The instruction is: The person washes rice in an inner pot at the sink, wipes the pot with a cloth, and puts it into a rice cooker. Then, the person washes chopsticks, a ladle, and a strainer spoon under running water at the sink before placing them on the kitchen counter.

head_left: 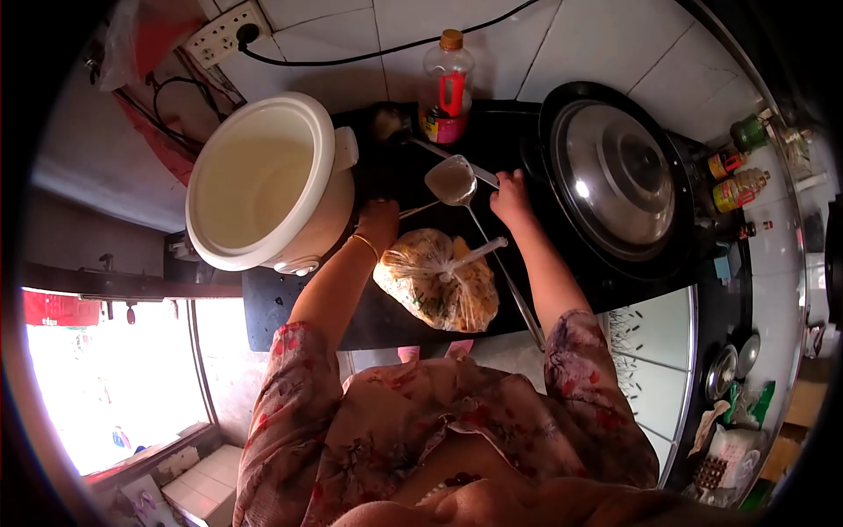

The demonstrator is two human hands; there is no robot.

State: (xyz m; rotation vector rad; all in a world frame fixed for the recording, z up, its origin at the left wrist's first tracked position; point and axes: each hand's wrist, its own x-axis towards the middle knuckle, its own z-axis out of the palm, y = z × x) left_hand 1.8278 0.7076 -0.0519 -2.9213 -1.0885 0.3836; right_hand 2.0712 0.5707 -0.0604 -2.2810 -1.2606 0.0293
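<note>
Over the black tabletop (268, 307), utensils in hand: left hand (378, 221) grasps thin pale sticks (419, 210), right hand (510, 198) grips a silvery metal handle (485, 176); lifting wants steadiness.

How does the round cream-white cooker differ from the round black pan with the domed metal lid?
The cooker stands open, showing its pale inside; the pan is covered by its domed lid. The cooker is pale outside too, whereas the pan is black. Both have round rims.

Power strip (221, 39) upper left — bottles (740, 191) far right — bright opening (118, 386) lower left.
</note>
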